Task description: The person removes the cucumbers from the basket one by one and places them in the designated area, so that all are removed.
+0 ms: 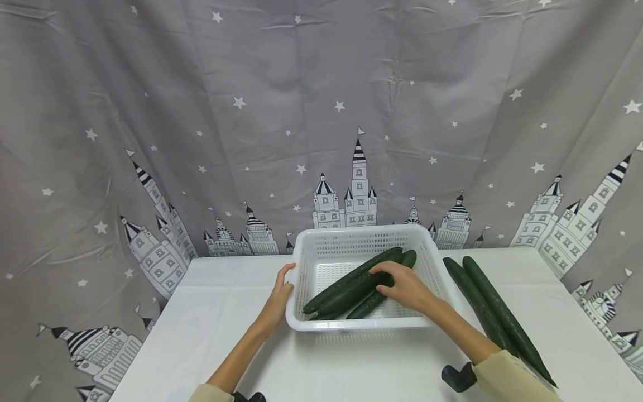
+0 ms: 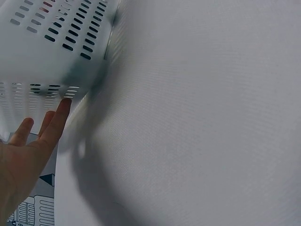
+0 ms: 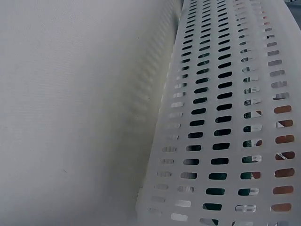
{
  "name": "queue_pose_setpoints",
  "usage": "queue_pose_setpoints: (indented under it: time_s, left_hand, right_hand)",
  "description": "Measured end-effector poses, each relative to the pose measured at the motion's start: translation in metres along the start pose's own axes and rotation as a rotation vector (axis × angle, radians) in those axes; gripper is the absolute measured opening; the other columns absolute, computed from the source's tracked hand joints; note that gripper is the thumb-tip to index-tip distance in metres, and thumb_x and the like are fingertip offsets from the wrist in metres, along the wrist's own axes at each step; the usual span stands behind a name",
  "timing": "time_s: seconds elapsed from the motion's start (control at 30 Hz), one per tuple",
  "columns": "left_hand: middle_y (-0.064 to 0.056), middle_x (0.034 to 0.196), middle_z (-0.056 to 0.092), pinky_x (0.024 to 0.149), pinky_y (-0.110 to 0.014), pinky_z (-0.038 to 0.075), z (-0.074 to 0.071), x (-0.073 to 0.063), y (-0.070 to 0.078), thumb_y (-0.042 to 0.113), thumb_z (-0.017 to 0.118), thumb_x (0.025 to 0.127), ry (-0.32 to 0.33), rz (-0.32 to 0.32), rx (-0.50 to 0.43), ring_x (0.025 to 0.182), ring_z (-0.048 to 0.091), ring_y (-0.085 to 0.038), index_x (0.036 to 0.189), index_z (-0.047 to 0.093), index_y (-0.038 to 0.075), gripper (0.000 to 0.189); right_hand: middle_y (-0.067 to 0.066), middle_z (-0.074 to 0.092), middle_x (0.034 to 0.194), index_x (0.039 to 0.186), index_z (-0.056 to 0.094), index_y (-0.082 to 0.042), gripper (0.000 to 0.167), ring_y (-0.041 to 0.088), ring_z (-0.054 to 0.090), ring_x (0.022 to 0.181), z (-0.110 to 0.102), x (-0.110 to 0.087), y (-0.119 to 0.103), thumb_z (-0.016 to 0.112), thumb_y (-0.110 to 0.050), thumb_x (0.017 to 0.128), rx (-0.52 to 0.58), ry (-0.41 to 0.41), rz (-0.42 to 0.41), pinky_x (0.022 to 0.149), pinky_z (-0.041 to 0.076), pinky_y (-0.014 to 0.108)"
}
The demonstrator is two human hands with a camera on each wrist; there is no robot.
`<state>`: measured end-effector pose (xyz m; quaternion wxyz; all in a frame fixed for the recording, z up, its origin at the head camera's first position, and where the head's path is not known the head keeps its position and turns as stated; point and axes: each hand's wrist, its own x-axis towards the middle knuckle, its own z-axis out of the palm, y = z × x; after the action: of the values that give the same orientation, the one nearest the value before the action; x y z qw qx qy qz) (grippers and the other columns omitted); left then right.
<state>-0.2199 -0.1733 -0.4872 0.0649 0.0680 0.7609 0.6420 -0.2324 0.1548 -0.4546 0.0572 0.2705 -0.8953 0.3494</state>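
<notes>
A white perforated plastic basket (image 1: 361, 322) stands on the table, with long dark green cucumbers lying slantwise in it. My right hand (image 1: 404, 285) reaches over the basket's front right and grips a cucumber (image 1: 346, 296) from above, thumb on the near side. Another cucumber (image 1: 326, 298) lies behind that one, and a third (image 1: 369, 306) in front, partly hidden by the hand. At the basket's left side, my left hand (image 1: 275, 298) touches the outer wall. Its fingers look straight against the perforated side in the left wrist view. The right wrist view shows only the basket's wall (image 3: 207, 136) and tabletop.
Two more cucumbers lie side by side to the right of the basket, an inner cucumber (image 1: 474, 301) and an outer cucumber (image 1: 507, 318), near my right forearm. Behind the white table (image 1: 351, 371) hangs a grey curtain (image 1: 321, 111) printed with castles and stars.
</notes>
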Motion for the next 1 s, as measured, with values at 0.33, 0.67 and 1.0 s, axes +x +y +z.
queue_pose_setpoints:
  time_s: [0.33, 0.67, 1.0]
  left_hand:
    - [-0.013, 0.162, 0.019, 0.114, -0.058, 0.013, -0.001, -0.002, 0.002, 0.019, 0.028, 0.103, 0.013, 0.013, -0.003, 0.147, 0.018, -0.035, 0.154, 0.021, 0.023, 0.052]
    - [-0.014, 0.161, 0.021, 0.113, -0.060, 0.019, -0.001, -0.002, 0.003, 0.021, 0.027, 0.103, 0.002, 0.011, 0.011, 0.144, 0.025, -0.037, 0.154, 0.020, 0.023, 0.051]
    - [-0.016, 0.161, 0.020, 0.110, -0.059, 0.026, -0.002, -0.003, 0.002, 0.020, 0.026, 0.104, -0.010, 0.017, -0.001, 0.142, 0.030, -0.039, 0.155, 0.018, 0.022, 0.051]
  right_hand:
    - [0.012, 0.063, 0.126, 0.124, 0.066, -0.006, 0.039, 0.035, 0.055, 0.122, 0.004, 0.016, 0.009, 0.075, -0.002, 0.086, -0.075, -0.085, -0.017, 0.100, 0.042, 0.052]
    - [0.013, 0.064, 0.128, 0.124, 0.068, -0.009, 0.041, 0.036, 0.054, 0.122, 0.007, 0.028, 0.020, 0.077, -0.005, 0.084, -0.312, -0.155, -0.119, 0.106, 0.033, 0.059]
    - [0.011, 0.067, 0.121, 0.121, 0.071, -0.011, 0.038, 0.032, 0.059, 0.115, 0.000, 0.033, 0.028, 0.079, -0.007, 0.084, -0.361, -0.159, -0.224, 0.102, 0.039, 0.055]
